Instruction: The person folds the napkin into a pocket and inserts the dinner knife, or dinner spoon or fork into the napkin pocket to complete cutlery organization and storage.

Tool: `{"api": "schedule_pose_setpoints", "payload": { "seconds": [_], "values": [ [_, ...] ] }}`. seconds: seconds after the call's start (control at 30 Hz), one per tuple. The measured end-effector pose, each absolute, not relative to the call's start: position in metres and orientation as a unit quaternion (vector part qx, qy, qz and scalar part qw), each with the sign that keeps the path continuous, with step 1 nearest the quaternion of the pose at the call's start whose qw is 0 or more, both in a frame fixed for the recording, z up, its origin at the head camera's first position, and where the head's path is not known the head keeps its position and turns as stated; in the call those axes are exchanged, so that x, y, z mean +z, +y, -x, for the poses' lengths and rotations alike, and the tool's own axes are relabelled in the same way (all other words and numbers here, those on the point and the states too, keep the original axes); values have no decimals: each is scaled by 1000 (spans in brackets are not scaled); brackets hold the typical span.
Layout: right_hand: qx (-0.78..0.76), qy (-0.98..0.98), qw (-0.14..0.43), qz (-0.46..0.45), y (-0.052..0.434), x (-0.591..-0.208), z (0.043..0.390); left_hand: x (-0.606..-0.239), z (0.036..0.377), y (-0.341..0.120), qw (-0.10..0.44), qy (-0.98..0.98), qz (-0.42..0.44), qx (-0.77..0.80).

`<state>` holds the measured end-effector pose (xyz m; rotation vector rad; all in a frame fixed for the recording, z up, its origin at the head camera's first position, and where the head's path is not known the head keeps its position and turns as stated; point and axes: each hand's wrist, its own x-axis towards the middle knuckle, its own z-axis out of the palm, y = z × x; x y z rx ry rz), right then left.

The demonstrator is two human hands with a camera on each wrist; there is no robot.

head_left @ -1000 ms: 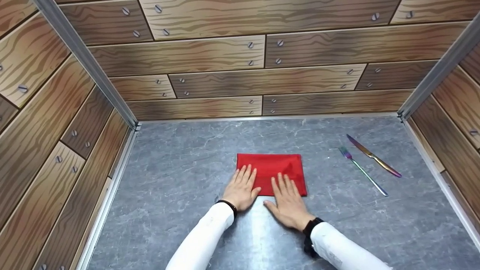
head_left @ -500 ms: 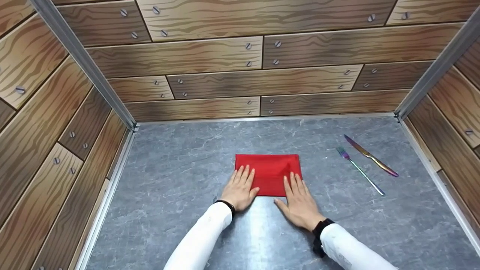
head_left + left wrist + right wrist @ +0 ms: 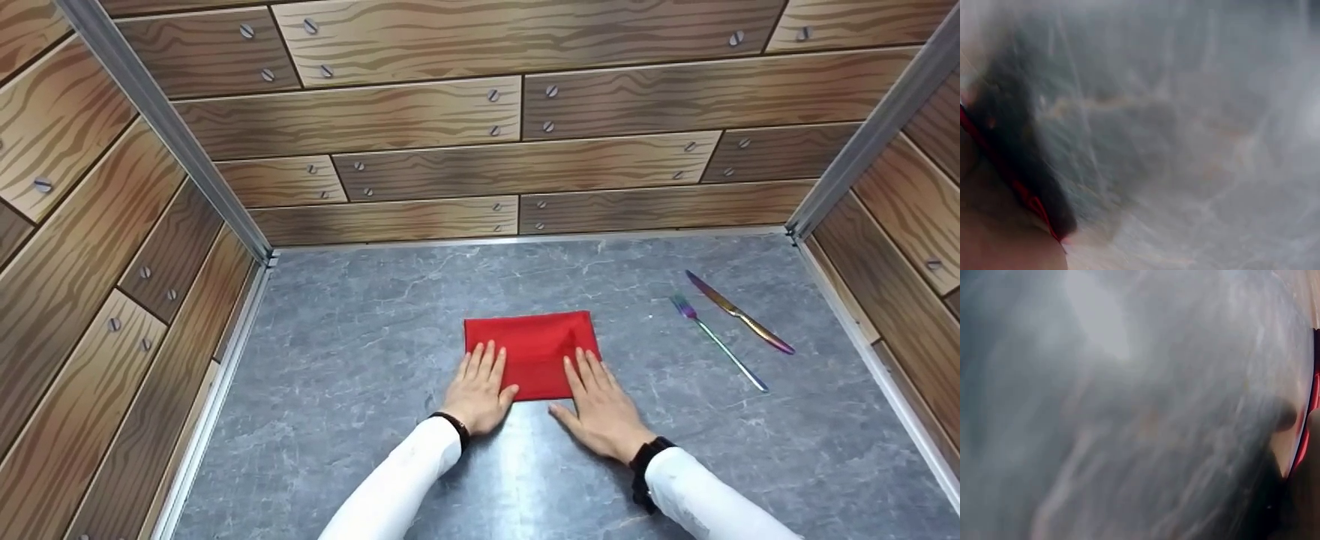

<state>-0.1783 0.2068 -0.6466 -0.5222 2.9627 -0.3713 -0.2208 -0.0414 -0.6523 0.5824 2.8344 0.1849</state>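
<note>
A red folded cloth (image 3: 536, 345) lies flat on the grey marbled table in the head view, with a small wrinkle near its right side. My left hand (image 3: 478, 390) rests on its left part, fingers straight and pointing away from me. On the right part lie the straight fingers of my right hand (image 3: 602, 409), its thumb spread beside the near edge. Both palms stay on the near side of the cloth. In the left wrist view a strip of the red cloth (image 3: 1030, 201) shows at the lower left; the right wrist view has its red edge (image 3: 1304, 439) at the far right.
To the right of the cloth lie a rainbow-coloured fork (image 3: 718, 341) and a matching knife (image 3: 739, 311), both slanted. Wood-patterned walls (image 3: 427, 172) with metal corner rails (image 3: 161, 124) enclose the table (image 3: 352, 330) at the back and both sides.
My right hand has slid right along the cloth. The cloth's far left corner has come slightly nearer, so it now sits a little turned, and my left hand has shifted slightly nearer.
</note>
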Motion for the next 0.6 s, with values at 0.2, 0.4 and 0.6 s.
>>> {"api": "schedule_pose_setpoints", "payload": {
  "seconds": [0.2,0.4,0.6],
  "values": [
    [-110,973,42,196,218,-646,178,-636,219,-61,118,955,-255,100],
    [-119,965,7,235,236,-643,183,-633,221,-99,16,929,-356,103],
    [-127,958,-6,258,256,-640,187,-637,219,-119,-28,915,-386,112]
  ]
}}
